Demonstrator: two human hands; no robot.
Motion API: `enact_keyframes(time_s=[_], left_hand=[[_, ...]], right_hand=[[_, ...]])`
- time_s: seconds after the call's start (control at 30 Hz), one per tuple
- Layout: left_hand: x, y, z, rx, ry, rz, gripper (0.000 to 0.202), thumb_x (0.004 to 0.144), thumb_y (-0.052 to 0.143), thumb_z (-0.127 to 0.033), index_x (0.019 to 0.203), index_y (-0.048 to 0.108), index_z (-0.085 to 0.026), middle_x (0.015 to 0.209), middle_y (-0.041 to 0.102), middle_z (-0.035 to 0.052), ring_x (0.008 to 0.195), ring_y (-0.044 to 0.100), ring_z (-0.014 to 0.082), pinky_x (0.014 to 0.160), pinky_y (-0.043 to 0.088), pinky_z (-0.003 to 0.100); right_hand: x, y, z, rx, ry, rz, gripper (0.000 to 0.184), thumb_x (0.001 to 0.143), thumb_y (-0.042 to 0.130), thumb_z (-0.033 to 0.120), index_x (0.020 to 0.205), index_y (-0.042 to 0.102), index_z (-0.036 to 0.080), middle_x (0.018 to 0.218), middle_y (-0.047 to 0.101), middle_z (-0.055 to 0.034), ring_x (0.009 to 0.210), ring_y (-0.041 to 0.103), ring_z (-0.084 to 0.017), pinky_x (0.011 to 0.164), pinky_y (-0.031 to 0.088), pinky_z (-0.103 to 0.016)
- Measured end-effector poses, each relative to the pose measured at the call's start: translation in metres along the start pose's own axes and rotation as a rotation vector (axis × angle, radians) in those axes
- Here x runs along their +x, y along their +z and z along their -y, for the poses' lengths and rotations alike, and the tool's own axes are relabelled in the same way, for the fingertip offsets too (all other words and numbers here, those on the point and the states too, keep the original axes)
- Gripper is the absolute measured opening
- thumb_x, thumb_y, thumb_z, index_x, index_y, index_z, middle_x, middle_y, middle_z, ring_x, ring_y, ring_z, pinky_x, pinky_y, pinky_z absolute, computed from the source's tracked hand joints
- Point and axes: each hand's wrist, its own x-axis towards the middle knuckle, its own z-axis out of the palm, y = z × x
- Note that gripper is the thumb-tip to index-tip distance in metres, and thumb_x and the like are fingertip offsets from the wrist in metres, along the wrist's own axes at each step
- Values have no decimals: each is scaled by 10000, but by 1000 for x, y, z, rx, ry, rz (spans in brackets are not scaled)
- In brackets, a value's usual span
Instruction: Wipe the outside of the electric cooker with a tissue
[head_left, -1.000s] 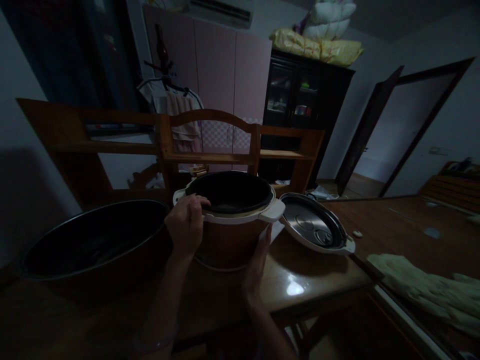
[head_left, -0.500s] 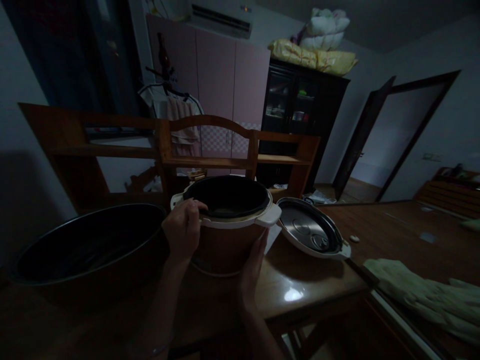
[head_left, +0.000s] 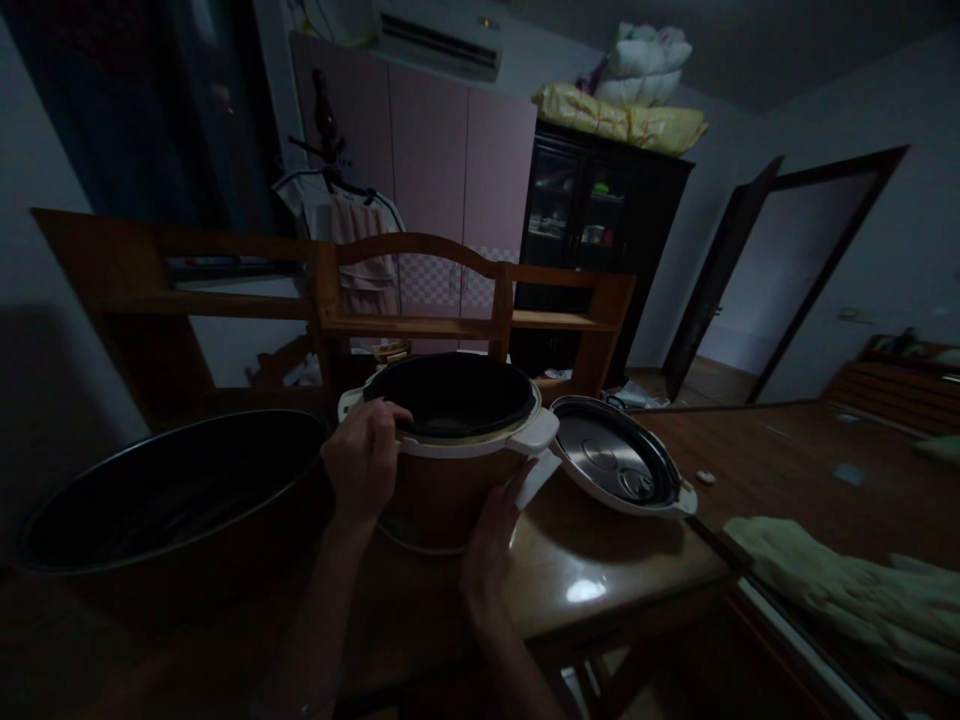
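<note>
A brown rice cooker point(head_left: 442, 480) with a white rim stands open on the wooden table point(head_left: 615, 560). Its dark inner pot point(head_left: 450, 395) sits inside. My left hand point(head_left: 364, 460) is closed over the pot's near-left rim, fingers hooked on the edge. With its fingers stretched flat, my right hand point(head_left: 491, 535) rests against the cooker's right side, under the white handle. The cooker's lid point(head_left: 619, 455) lies tilted to the right, its shiny metal underside facing up.
A large dark basin point(head_left: 172, 490) sits at the left of the table. A wooden shelf unit point(head_left: 420, 310) stands behind the cooker. At the right lies a pale cloth point(head_left: 840, 585). A black cabinet point(head_left: 600, 230) and an open doorway are at the back.
The view has shifted slightly. My right hand slid a little lower and leftward along the cooker's side. My left hand keeps its grip on the rim.
</note>
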Motion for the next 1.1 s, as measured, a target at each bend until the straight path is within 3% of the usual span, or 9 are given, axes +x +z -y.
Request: enact_keyframes(time_s=[0.57, 0.8, 0.9, 1.03, 1.1], left_hand=[[0, -1, -3, -4, -21, 3, 493, 1048, 286, -412, 831, 692, -236, 925, 745, 39, 1004, 683, 204, 938, 477, 331], [0, -1, -2, 10, -18, 5, 479, 1046, 292, -382, 833, 693, -231, 940, 748, 38, 1007, 682, 202, 943, 470, 321], [0, -1, -2, 5, -14, 1, 474, 1047, 292, -374, 832, 690, -231, 943, 748, 36, 1006, 682, 199, 945, 469, 319], [-1, -2, -3, -9, -5, 2, 470, 1048, 295, -372, 832, 688, -230, 935, 743, 38, 1005, 681, 199, 954, 467, 323], [-1, -2, -4, -11, -8, -4, 470, 1047, 300, -375, 830, 692, -232, 923, 742, 36, 992, 683, 197, 944, 471, 322]], right_hand=[[2, -3, -4, 22, -51, -3, 687, 1070, 282, 529, 1617, -51, 279, 1690, -115, -8, 1573, -38, -195, 1266, 36, -509], [27, -10, -3, 125, 14, -6, 734, 1043, 235, 617, 1627, 78, 201, 1695, 111, -99, 1568, 133, -234, 1255, 110, -520], [8, -10, -2, 61, 17, 40, 754, 1038, 288, 620, 1629, 72, 205, 1700, 76, -100, 1570, 112, -255, 1254, 82, -540], [-30, -7, 0, 33, -44, 124, 684, 1058, 344, 538, 1627, 66, 283, 1709, 15, -31, 1577, -10, -234, 1260, 41, -543], [-36, -8, 2, 41, -30, 137, 676, 1059, 354, 528, 1626, 65, 298, 1710, 6, -17, 1577, -27, -232, 1260, 41, -549]])
